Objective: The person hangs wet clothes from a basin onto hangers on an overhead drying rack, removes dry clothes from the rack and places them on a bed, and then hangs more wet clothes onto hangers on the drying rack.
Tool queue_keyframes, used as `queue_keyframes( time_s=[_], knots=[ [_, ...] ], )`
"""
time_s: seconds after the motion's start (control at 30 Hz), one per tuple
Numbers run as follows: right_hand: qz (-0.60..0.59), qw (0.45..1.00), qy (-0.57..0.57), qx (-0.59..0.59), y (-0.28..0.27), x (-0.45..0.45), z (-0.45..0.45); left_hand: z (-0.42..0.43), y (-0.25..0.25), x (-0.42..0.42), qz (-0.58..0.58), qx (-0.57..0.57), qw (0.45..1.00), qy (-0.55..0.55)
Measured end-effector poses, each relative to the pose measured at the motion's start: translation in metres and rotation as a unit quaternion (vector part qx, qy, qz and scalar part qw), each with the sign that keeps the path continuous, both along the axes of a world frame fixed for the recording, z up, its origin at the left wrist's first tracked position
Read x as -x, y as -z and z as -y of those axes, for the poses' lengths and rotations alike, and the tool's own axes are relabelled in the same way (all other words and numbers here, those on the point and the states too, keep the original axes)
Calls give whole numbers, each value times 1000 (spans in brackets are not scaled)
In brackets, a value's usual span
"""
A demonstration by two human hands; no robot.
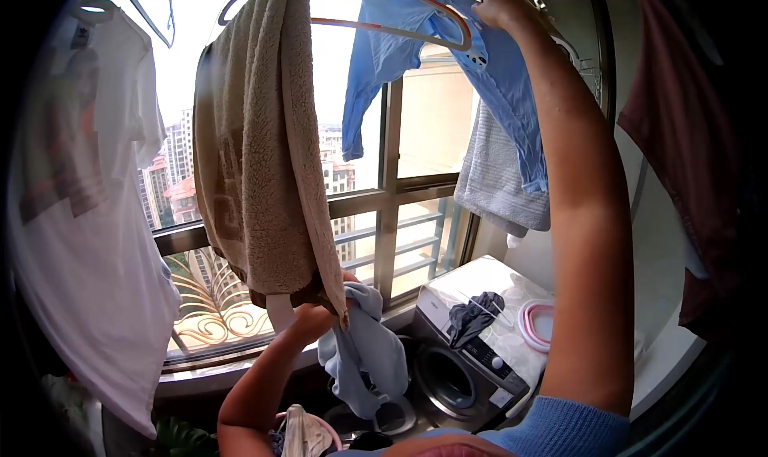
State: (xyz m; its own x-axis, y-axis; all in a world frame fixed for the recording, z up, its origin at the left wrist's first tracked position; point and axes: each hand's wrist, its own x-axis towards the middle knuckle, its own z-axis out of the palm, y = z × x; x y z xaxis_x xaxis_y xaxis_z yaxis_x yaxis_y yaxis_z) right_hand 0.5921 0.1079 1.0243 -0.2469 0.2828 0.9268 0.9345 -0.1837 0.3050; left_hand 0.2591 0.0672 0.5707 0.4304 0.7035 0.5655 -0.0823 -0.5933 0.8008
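My left hand (312, 323) is closed at the lower edge of a thick brown fleece cloth (276, 137). Its fingers are partly hidden behind that edge, where a light grey-blue garment (364, 353) hangs bunched from them. High up, my right hand (502, 7) is closed near the top edge of the view; what its fingers grip is not clear. Close to it hangs a light-blue long-sleeved garment (488, 73). A white and orange hanger (458, 35) spans the space between the fleece cloth and the light-blue garment.
A white T-shirt (96, 193) hangs at left, a grey towel (504, 169) and a dark maroon garment (680, 137) at right. Below, a washing machine (448, 377) carries a dark crumpled cloth (474, 317) and a pink-rimmed basin (538, 325). Windows (390, 137) stand behind.
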Motion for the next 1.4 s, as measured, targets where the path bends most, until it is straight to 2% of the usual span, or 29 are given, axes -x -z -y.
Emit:
queue_keyframes(
  time_s=[0.03, 0.17, 0.23, 0.3, 0.37, 0.4, 0.5, 0.57, 0.77, 0.87, 0.97, 1.03, 1.17, 1.23, 1.37, 1.4],
  knots=[
    [-17, 999, 32, -29, 3, 1, -17, -1, 1, 1, 13, 19, 1000, -8],
    [-8, 994, -112, -5, 6, -13, -59, -2, 13, 5, 89, 139, 986, -7],
    [-7, 989, -144, 33, 8, 7, -56, -2, 20, 5, 114, 102, 988, 24],
    [-33, 989, -131, -54, 19, 27, -52, -8, 36, 8, 100, 57, 993, 36],
    [-100, 984, -114, -92, 29, 48, -44, 1, 43, 3, 130, 111, 985, 31],
    [-102, 977, -145, -118, 37, 54, -43, -3, 53, 3, 137, 139, 980, 29],
    [-147, 972, -133, -124, 55, 71, -52, 6, 60, 1, 114, 231, 966, -5],
    [-137, 973, -108, -152, 63, 62, -71, 16, 64, 1, 98, 274, 956, -28],
    [-140, 971, -84, -173, 82, 55, -73, 19, 85, 6, 114, 312, 942, -41],
    [-61, 985, 60, -149, 77, 45, -65, 25, 90, 11, 127, 317, 939, -47],
    [-25, 985, 79, -151, 78, 11, -55, 29, 103, 14, 166, 320, 931, -50],
    [-64, 978, 73, -184, 91, -7, -45, 29, 120, 18, 187, 324, 927, -32],
    [-33, 977, 68, -199, 164, -27, -26, 29, 139, 16, 170, 294, 940, -43],
    [57, 980, 12, -188, 229, -41, -18, 38, 129, 14, 154, 293, 941, -64],
    [141, 990, -19, 7, 389, -24, 44, 43, 114, 10, 162, 353, 920, -53],
    [139, 988, -43, 61, 428, -13, 64, 39, 120, 9, 121, 278, 949, -84]
  ],
)
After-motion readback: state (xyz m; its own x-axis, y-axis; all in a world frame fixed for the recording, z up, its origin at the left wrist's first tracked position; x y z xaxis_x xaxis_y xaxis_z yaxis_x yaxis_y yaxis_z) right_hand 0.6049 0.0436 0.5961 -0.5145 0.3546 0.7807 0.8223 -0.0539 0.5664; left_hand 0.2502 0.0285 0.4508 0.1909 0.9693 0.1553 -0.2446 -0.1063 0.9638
